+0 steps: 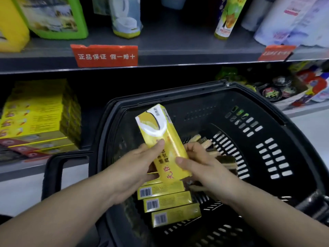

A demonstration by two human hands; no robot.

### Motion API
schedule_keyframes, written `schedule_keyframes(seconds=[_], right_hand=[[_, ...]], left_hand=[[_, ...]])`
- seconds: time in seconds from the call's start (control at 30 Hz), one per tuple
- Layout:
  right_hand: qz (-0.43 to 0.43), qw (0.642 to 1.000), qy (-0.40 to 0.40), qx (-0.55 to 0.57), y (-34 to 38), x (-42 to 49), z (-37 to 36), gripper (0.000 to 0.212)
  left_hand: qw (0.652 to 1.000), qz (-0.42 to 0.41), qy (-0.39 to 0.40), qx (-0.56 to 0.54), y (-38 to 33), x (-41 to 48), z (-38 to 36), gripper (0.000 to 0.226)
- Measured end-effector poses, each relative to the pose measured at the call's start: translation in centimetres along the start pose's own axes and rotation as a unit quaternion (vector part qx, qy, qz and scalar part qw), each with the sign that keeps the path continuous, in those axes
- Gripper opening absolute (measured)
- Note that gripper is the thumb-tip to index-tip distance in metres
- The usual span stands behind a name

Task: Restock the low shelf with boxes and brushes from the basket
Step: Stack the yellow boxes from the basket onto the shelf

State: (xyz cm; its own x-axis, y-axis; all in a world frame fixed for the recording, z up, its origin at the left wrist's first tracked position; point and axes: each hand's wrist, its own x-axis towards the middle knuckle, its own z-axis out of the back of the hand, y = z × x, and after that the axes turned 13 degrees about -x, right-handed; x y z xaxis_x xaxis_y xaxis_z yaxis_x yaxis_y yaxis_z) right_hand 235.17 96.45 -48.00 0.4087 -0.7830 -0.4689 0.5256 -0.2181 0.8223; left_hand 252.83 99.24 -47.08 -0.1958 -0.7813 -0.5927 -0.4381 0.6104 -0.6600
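head view. the left hand (140, 157) holds one yellow box (160, 132) above the black basket (249, 97): the thumb lies on the printed front face and the other fingers are curled round behind it. the right hand (201, 164) grips the same box lower down, its thumb pressed on the right edge and its fingers wrapped behind; whether those fingers also touch the brushes cannot be told. the box is tilted, its top end leaning up and to the left, its bottom end between the two hands.

three more yellow boxes (169, 202) lie flat in the basket below the hands, barcodes facing up, stacked in a stepped row. wooden brushes (226, 161) lie in a pile just beside the right hand, against the slotted basket wall.

the low shelf (21, 172) is to the left of the basket and carries a stack of similar yellow boxes (39, 118), well apart from the held box. to the right, on the same level, are dark round tins (277, 90).

the shelf above bears a red tag (106, 56) on its front edge, a green jug (53, 16), a pale pouch (126, 16) and a yellow bottle (226, 18).
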Motion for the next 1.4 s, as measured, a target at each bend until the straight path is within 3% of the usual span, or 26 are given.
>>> schedule_keyframes(seconds=[0.1, 0.2, 0.27, 0.33, 0.4, 0.5, 0.53, 0.6, 0.7, 0.8, 0.87, 0.93, 1.03, 1.1, 1.2, 1.27, 1.33, 1.4], right_hand=[[0.158, 0.969, 0.014, -0.191, 0.1, -0.6, -1.4, 0.054], [0.214, 0.959, 0.054, -0.179, 0.1, -0.8, -1.7, 0.061], [0.198, 0.972, 0.058, -0.115, 0.5, -0.6, -1.0, 0.048], [0.167, 0.983, 0.029, -0.069, 0.4, 0.2, 0.0, 0.029], [0.129, 0.986, 0.002, -0.109, -0.4, 1.3, 0.8, 0.016], [0.050, 0.968, 0.050, -0.243, -2.2, 3.8, 1.4, 0.007], [0.020, 0.951, 0.082, -0.296, -3.0, 4.8, 1.3, 0.012], [-0.016, 0.906, 0.127, -0.403, -4.7, 7.0, 0.4, 0.044], [-0.008, 0.839, 0.188, -0.511, -7.1, 9.7, -2.0, 0.078], [0.016, 0.742, 0.247, -0.623, -8.5, 10.6, -4.0, 0.082], [0.037, 0.687, 0.215, -0.693, -8.4, 10.4, -4.4, 0.071], [0.053, 0.665, 0.165, -0.726, -7.8, 10.0, -4.0, 0.052], [0.041, 0.676, 0.097, -0.729, -6.0, 8.7, -1.8, 0.033], [0.022, 0.735, 0.012, -0.678, -4.5, 7.1, 1.3, 0.027], [0.046, 0.818, -0.162, -0.550, -2.6, 3.5, 7.2, 0.037], [0.099, 0.838, -0.258, -0.470, -1.9, 1.3, 9.7, 0.043], [0.192, 0.853, -0.283, -0.395, -1.2, 0.2, 10.4, 0.054], [0.275, 0.836, -0.279, -0.384, -0.6, 0.0, 10.1, 0.060]], left_hand=[[0.999, -0.004, -0.016, -0.048, 0.3, -0.6, 0.7, 0.066], [0.995, -0.027, -0.069, -0.073, 0.2, -0.7, 0.7, 0.075], [0.990, -0.038, -0.097, -0.094, 0.0, -0.3, 0.5, 0.068], [0.989, -0.027, -0.098, -0.110, -0.6, 0.1, 0.3, 0.043], [0.990, -0.003, -0.077, -0.115, -1.2, 0.4, 0.3, 0.017], [0.992, -0.017, -0.055, -0.112, -1.6, 0.7, 1.2, 0.022], [0.992, -0.020, -0.052, -0.110, -1.7, 0.6, 1.3, 0.022], [0.992, -0.022, -0.042, -0.115, -1.7, 0.7, 1.4, 0.023], [0.991, -0.026, -0.049, -0.120, -1.8, 0.9, 1.1, 0.027], [0.989, -0.030, -0.062, -0.130, -2.1, 1.0, 1.1, 0.034], [0.987, -0.039, -0.068, -0.138, -2.3, 1.1, 1.3, 0.036], [0.987, -0.050, -0.071, -0.135, -2.3, 1.1, 1.4, 0.035], [0.989, -0.061, -0.078, -0.108, -2.4, 1.3, 1.5, 0.030], [0.991, -0.060, -0.082, -0.085, -2.3, 1.5, 1.6, 0.028], [0.995, -0.053, -0.073, -0.050, -2.1, 1.7, 1.6, 0.028], [0.996, -0.051, -0.068, -0.035, -1.9, 1.9, 1.7, 0.028], [0.996, -0.044, -0.068, -0.026, -1.8, 2.1, 1.5, 0.027], [0.997, -0.030, -0.067, -0.020, -1.8, 2.2, 1.1, 0.029]])
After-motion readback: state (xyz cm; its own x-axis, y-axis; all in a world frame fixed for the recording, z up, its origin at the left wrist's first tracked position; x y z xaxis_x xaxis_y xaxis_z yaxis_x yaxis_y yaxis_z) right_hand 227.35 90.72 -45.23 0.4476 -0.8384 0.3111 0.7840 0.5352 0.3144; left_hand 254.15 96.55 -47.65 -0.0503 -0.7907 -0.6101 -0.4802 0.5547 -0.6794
